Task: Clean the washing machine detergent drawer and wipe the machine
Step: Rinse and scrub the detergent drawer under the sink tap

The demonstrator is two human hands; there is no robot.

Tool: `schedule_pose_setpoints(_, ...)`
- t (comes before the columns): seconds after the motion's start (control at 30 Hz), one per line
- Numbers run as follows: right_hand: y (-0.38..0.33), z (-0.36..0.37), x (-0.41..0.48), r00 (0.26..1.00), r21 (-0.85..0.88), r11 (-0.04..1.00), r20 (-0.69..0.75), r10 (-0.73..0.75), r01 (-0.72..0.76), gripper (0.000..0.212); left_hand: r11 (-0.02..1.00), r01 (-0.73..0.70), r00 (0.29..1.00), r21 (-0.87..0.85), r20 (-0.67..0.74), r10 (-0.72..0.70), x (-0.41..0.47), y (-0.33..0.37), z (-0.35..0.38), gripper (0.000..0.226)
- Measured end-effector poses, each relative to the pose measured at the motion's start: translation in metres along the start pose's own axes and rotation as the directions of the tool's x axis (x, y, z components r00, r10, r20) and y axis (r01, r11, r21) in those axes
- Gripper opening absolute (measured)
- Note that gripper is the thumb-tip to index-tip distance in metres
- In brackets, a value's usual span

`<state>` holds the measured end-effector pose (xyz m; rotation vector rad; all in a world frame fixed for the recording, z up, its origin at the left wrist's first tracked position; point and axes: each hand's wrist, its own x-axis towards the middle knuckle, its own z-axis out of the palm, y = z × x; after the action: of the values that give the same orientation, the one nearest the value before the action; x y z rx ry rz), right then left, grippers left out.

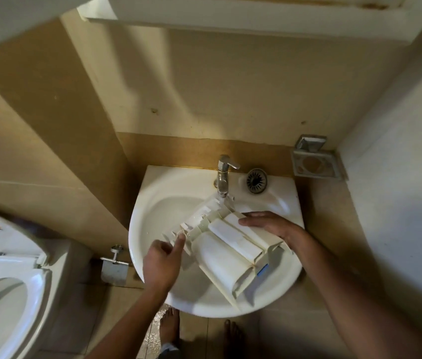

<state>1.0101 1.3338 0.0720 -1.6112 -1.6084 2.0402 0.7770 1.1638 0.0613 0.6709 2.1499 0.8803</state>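
The white detergent drawer (pixel 226 242) lies tilted across the white sink basin (pixel 168 203), its back end under the chrome tap (pixel 223 174). A thin stream of water falls from the spout onto that end. My right hand (pixel 269 225) grips the drawer's right side, fingers laid over its top. My left hand (pixel 163 263) is at the drawer's left rear corner, with the forefinger pressed against the small ribs there and the other fingers curled. The drawer's front panel with a blue mark points toward me at lower right.
A drain strainer (pixel 256 180) rests on the sink ledge right of the tap. A metal soap holder (pixel 316 161) hangs on the wall at right. A toilet (pixel 0 294) with open seat stands at left, a paper holder (pixel 114 265) beside it. My bare feet stand on wet floor tiles below.
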Motion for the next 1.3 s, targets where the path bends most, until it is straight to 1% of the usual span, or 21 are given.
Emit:
schedule_pose_setpoints(0.07,-0.002,-0.006,0.005,0.999,-0.016,1.000,0.038,0.003,-0.003,0.036,0.983,-0.096,0.988,0.159,-0.106,0.113,0.018,0.004,-0.005,0.052)
schedule_pose_setpoints(0.13,-0.007,-0.014,0.008,0.998,-0.071,0.997,0.059,0.026,-0.021,0.023,0.971,-0.118,0.989,0.206,-0.068,0.134,0.035,0.009,-0.009,0.054)
schedule_pose_setpoints(0.17,-0.011,-0.017,0.007,0.997,-0.093,0.995,0.061,0.043,-0.037,0.014,0.984,-0.110,0.994,0.140,0.020,0.108,0.041,0.013,-0.012,0.055)
schedule_pose_setpoints(0.2,-0.013,-0.021,0.010,0.996,-0.115,0.992,0.071,0.062,-0.054,0.010,0.997,-0.079,0.983,0.016,0.168,0.075,0.042,0.018,-0.015,0.052)
schedule_pose_setpoints(0.23,-0.016,-0.023,0.012,0.993,-0.151,0.986,0.083,0.080,-0.067,0.012,0.994,-0.025,0.938,-0.109,0.341,0.061,0.042,0.020,-0.017,0.047)
schedule_pose_setpoints(0.27,-0.015,-0.026,0.017,0.990,-0.199,0.979,0.120,0.078,-0.053,0.022,0.985,0.024,0.872,-0.171,0.485,0.063,0.041,0.021,-0.019,0.041)
schedule_pose_setpoints(0.3,-0.013,-0.029,0.023,0.985,-0.238,0.971,0.157,0.071,-0.032,0.039,0.981,0.041,0.815,-0.192,0.574,0.078,0.036,0.021,-0.020,0.034)
schedule_pose_setpoints(0.33,-0.008,-0.033,0.032,0.980,-0.255,0.967,0.184,0.074,-0.025,0.057,0.978,0.032,0.788,-0.206,0.607,0.102,0.030,0.020,-0.019,0.027)
schedule_pose_setpoints(0.37,-0.008,-0.034,0.036,0.977,-0.260,0.965,0.197,0.080,-0.027,0.066,0.978,-0.009,0.798,-0.210,0.587,0.134,0.024,0.018,-0.018,0.020)
schedule_pose_setpoints(0.4,-0.009,-0.034,0.038,0.978,-0.259,0.966,0.196,0.076,-0.023,0.063,0.977,-0.066,0.826,-0.201,0.538,0.166,0.020,0.014,-0.016,0.015)
schedule_pose_setpoints(0.47,-0.013,-0.029,0.037,0.986,-0.261,0.965,0.158,0.053,-0.010,0.038,0.973,-0.148,0.872,-0.179,0.441,0.213,0.011,0.009,-0.012,0.013)
schedule_pose_setpoints(0.53,-0.014,-0.026,0.039,0.994,-0.308,0.951,0.105,0.006,0.026,0.027,0.972,-0.140,0.910,-0.187,0.364,0.201,0.002,0.006,-0.011,0.016)
schedule_pose_setpoints(0.6,-0.013,-0.024,0.041,0.998,-0.404,0.913,-0.011,-0.066,0.056,0.030,0.975,-0.111,0.942,-0.192,0.292,0.164,-0.002,0.002,-0.010,0.021)
schedule_pose_setpoints(0.67,-0.007,-0.024,0.038,0.973,-0.430,0.902,-0.192,-0.127,0.033,0.034,0.977,-0.093,0.964,-0.192,0.229,0.137,-0.003,-0.001,-0.009,0.028)
schedule_pose_setpoints(0.7,-0.003,-0.021,0.033,0.953,-0.386,0.922,-0.267,-0.140,0.028,0.039,0.977,-0.096,0.973,-0.188,0.191,0.132,-0.003,0.000,-0.008,0.030)
schedule_pose_setpoints(0.77,0.009,-0.010,0.024,0.927,-0.253,0.967,-0.355,-0.125,0.033,0.061,0.981,-0.127,0.984,-0.147,0.102,0.143,-0.004,0.003,-0.003,0.029)
schedule_pose_setpoints(0.83,0.020,0.003,0.017,0.927,-0.086,0.996,-0.374,-0.035,0.003,0.088,0.980,-0.187,0.980,-0.070,0.052,0.191,-0.008,0.014,0.005,0.025)
schedule_pose_setpoints(0.9,0.028,0.009,0.014,0.920,-0.014,0.999,-0.391,0.032,-0.041,0.100,0.974,-0.222,0.973,-0.043,0.058,0.224,-0.015,0.028,0.014,0.022)
schedule_pose_setpoints(1.03,0.031,-0.001,0.011,0.908,0.031,0.999,-0.420,0.001,0.013,0.082,0.979,-0.203,0.978,0.001,0.049,0.203,-0.022,0.044,0.033,0.017)
schedule_pose_setpoints(1.17,0.017,-0.008,0.023,0.945,-0.002,0.999,-0.326,-0.035,0.036,0.057,0.982,-0.182,0.983,0.056,0.015,0.181,-0.026,0.050,0.041,0.014)
schedule_pose_setpoints(1.3,0.001,-0.002,0.037,0.969,-0.050,0.999,-0.246,-0.004,-0.009,0.032,0.983,-0.167,0.986,0.077,0.012,0.166,-0.024,0.049,0.034,0.005)
